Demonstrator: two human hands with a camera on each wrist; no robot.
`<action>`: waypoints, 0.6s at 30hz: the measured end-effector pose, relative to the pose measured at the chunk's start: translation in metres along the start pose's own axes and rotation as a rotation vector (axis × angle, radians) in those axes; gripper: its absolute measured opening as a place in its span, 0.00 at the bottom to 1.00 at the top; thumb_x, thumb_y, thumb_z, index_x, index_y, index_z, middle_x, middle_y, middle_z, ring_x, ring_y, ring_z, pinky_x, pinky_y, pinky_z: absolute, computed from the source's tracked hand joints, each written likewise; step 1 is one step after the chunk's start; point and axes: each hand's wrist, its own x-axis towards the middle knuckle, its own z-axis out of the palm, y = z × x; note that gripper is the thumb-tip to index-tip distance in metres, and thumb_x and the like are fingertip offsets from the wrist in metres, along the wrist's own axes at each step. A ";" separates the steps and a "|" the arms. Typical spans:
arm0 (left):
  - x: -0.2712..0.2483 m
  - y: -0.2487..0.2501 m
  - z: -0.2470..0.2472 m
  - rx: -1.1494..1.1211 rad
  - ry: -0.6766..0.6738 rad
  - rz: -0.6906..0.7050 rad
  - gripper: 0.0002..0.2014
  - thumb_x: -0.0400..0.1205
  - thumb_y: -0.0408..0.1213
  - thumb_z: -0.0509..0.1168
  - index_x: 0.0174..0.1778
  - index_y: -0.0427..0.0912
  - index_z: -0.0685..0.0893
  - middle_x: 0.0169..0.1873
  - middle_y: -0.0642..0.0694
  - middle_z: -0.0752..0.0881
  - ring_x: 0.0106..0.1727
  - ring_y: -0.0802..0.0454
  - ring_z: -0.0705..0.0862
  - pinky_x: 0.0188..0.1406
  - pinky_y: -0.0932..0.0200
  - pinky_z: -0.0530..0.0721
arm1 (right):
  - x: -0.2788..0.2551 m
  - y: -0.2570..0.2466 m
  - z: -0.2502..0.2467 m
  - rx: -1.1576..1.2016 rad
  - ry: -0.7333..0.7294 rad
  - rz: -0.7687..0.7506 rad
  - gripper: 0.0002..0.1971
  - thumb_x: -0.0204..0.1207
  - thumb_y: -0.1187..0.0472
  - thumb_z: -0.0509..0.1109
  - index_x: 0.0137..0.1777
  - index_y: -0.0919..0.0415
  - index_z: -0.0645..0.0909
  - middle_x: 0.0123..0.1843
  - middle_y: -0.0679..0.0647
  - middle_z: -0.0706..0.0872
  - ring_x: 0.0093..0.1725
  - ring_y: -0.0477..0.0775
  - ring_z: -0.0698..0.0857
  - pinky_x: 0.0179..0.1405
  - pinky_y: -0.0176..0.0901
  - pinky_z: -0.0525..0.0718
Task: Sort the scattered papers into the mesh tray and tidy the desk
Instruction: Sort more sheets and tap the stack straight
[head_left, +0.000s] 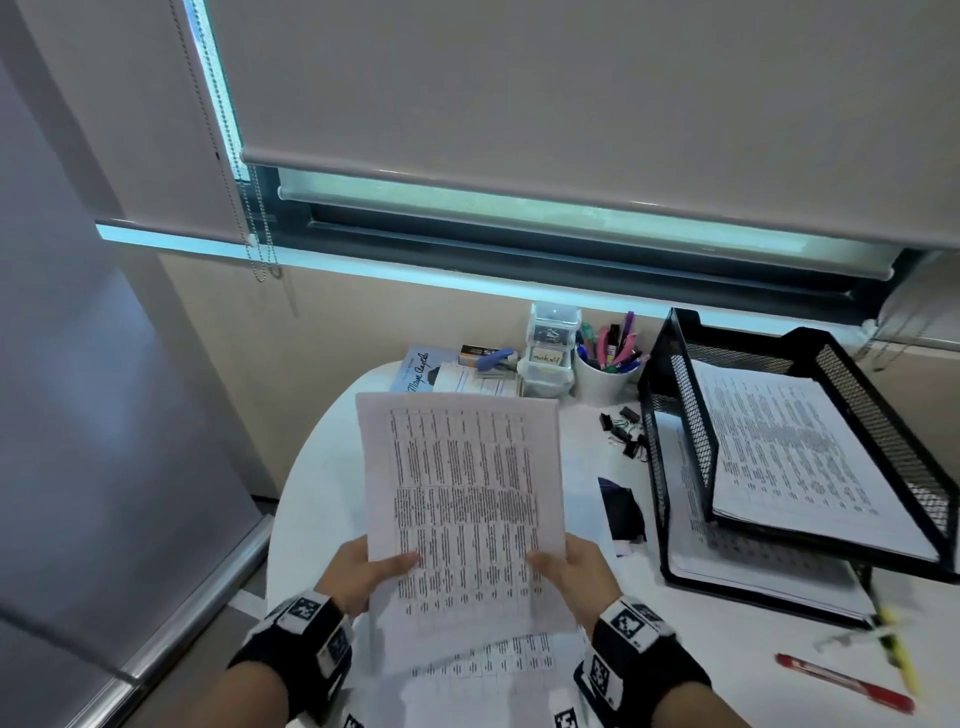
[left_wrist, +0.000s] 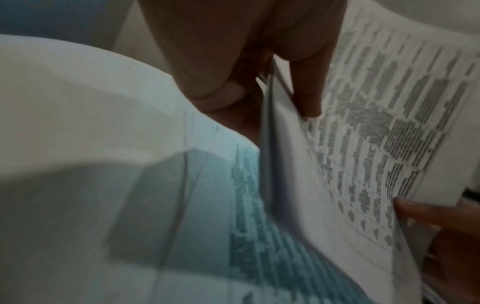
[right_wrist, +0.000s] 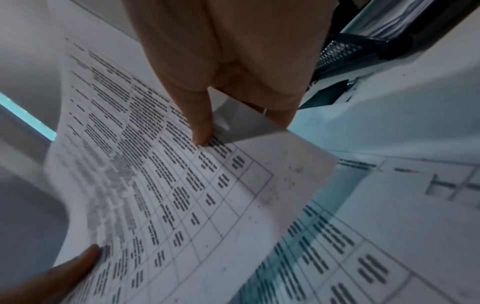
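Left hand (head_left: 358, 569) and right hand (head_left: 576, 566) are pinching the near edge of a printed sheet (head_left: 462, 499) — thumbs on top, fingers curled beneath — holding it up over the white desk (head_left: 322, 493). Dense table text is covering the sheet. The mesh tray (head_left: 670, 431), already holding papers, is sitting to the right.

Printed papers (head_left: 462, 499) raised above desk (head_left: 322, 488)
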 end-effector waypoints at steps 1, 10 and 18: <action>0.000 -0.004 -0.002 0.021 0.021 0.001 0.28 0.51 0.48 0.84 0.45 0.40 0.88 0.43 0.40 0.92 0.48 0.39 0.89 0.59 0.39 0.83 | 0.002 0.003 0.002 -0.056 -0.032 0.009 0.09 0.78 0.68 0.66 0.54 0.59 0.84 0.52 0.55 0.89 0.54 0.55 0.87 0.51 0.44 0.86; -0.003 -0.037 -0.039 0.104 0.254 -0.087 0.10 0.72 0.28 0.74 0.47 0.30 0.86 0.44 0.33 0.88 0.53 0.35 0.85 0.62 0.40 0.79 | 0.007 0.029 0.001 -0.823 0.160 0.358 0.43 0.64 0.43 0.75 0.76 0.56 0.61 0.73 0.57 0.68 0.73 0.59 0.67 0.68 0.50 0.71; -0.008 -0.039 -0.041 0.002 0.290 -0.115 0.05 0.72 0.25 0.73 0.37 0.35 0.84 0.36 0.39 0.87 0.47 0.39 0.84 0.59 0.41 0.80 | 0.015 0.030 0.007 -0.803 0.166 0.395 0.56 0.61 0.48 0.82 0.79 0.61 0.47 0.74 0.63 0.66 0.73 0.62 0.69 0.68 0.52 0.74</action>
